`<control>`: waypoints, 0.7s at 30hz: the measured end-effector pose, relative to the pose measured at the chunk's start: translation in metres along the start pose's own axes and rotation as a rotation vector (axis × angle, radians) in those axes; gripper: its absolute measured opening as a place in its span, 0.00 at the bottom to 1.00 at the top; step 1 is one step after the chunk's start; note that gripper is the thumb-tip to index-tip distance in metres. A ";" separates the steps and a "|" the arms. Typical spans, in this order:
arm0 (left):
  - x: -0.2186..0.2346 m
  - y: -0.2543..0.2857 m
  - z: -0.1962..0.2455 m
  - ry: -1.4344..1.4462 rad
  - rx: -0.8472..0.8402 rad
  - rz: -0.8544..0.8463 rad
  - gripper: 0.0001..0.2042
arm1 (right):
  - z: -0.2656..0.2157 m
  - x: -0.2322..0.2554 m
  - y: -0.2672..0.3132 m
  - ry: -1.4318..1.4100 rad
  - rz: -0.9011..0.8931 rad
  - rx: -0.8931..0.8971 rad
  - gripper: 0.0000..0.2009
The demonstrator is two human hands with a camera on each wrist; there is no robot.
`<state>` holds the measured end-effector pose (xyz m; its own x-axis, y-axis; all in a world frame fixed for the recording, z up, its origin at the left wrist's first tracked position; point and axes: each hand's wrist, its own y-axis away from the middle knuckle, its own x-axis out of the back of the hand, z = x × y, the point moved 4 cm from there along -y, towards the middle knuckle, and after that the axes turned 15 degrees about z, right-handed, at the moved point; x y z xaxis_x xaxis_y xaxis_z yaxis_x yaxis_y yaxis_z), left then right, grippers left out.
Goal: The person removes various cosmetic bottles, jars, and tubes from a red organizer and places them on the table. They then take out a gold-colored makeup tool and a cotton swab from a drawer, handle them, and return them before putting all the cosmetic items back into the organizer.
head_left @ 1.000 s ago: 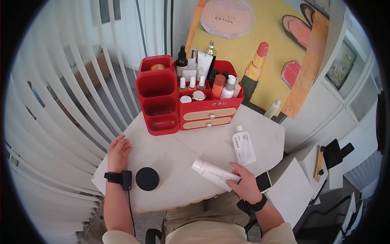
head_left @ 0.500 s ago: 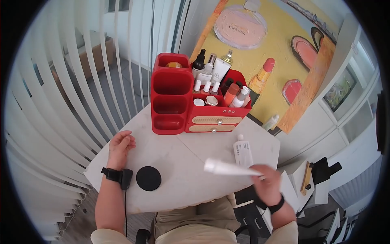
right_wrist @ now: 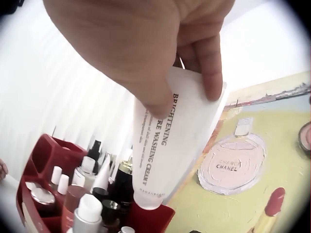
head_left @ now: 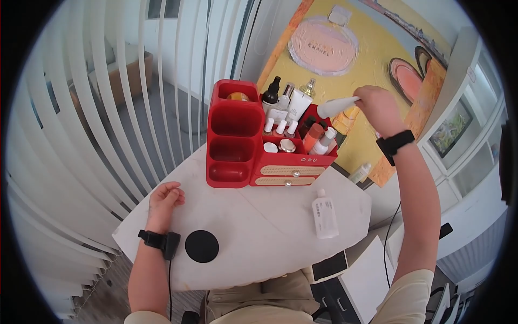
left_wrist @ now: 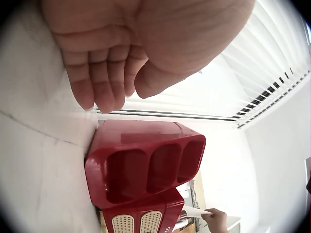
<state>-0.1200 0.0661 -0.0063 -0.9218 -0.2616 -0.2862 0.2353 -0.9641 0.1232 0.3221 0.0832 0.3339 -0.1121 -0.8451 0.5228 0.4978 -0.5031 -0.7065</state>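
My right hand (head_left: 380, 108) pinches the flat end of a white tube of washing cream (right_wrist: 160, 136) between thumb and fingers. Cap down and tilted, the tube hangs over the back right corner of the red cosmetics organizer (head_left: 286, 162). Bottles, a white tube and small jars stand in the compartments beside it. My left hand (head_left: 164, 202) rests at the left edge of the white table (head_left: 248, 237), holding nothing, fingers loosely bent. Near that hand sits a black round container (head_left: 202, 246). Another white bottle (head_left: 325, 217) lies flat on the table's right side.
A painting with cosmetics (head_left: 324, 48) leans behind the organizer, and a small clear-white tube (head_left: 360, 172) stands by its foot. Vertical blinds (head_left: 124, 108) hang along the left. White cabinets (head_left: 453, 135) stand at the right.
My right hand has carried the washing cream tube from low over the table's front right up to the organizer's back right, turning its cap downward. The left hand stays at the table's left edge.
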 end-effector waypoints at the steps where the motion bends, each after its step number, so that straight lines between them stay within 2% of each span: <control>1: -0.001 0.001 0.001 -0.007 0.002 0.007 0.09 | -0.006 -0.011 -0.005 0.007 -0.088 0.057 0.04; 2: -0.002 0.001 0.002 -0.010 -0.002 0.004 0.09 | -0.008 -0.018 -0.008 0.007 -0.085 0.052 0.04; 4: -0.003 0.000 0.002 -0.010 -0.004 0.003 0.09 | -0.016 -0.033 -0.012 -0.020 -0.194 0.103 0.04; 5: -0.003 0.000 0.003 -0.014 -0.007 -0.001 0.09 | -0.024 -0.035 -0.015 -0.068 -0.187 0.172 0.03; 10: -0.005 0.000 0.005 -0.062 -0.015 0.023 0.09 | -0.029 -0.070 -0.014 -0.204 -0.224 0.177 0.07; 12: -0.004 -0.001 0.003 -0.066 -0.017 0.021 0.09 | -0.032 -0.075 -0.014 -0.402 -0.140 0.073 0.07; 13: -0.004 -0.001 0.002 -0.063 -0.015 0.029 0.09 | -0.031 -0.078 -0.014 -0.466 -0.171 0.047 0.11; 14: -0.005 -0.001 0.002 -0.066 -0.020 0.021 0.09 | -0.032 -0.081 -0.011 -0.461 -0.166 0.040 0.11; 16: -0.005 0.000 0.003 -0.061 -0.021 0.026 0.09 | -0.028 -0.080 -0.006 -0.569 0.010 -0.100 0.18; 17: -0.005 0.001 0.004 -0.068 -0.025 0.020 0.09 | -0.025 -0.080 -0.005 -0.615 0.004 -0.183 0.23; 18: -0.006 0.002 0.005 -0.055 -0.016 0.031 0.09 | -0.022 -0.080 -0.002 -0.614 0.010 -0.189 0.23; 20: -0.007 0.002 0.006 -0.048 -0.006 0.040 0.09 | -0.011 -0.074 0.005 -0.550 0.181 -0.282 0.22; 21: -0.006 0.002 0.005 -0.039 -0.008 0.034 0.09 | -0.008 -0.072 0.012 -0.551 0.178 -0.293 0.22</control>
<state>-0.1153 0.0665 0.0001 -0.9243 -0.2925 -0.2451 0.2691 -0.9550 0.1248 0.3288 0.1365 0.2838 0.4468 -0.7427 0.4988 0.2040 -0.4583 -0.8651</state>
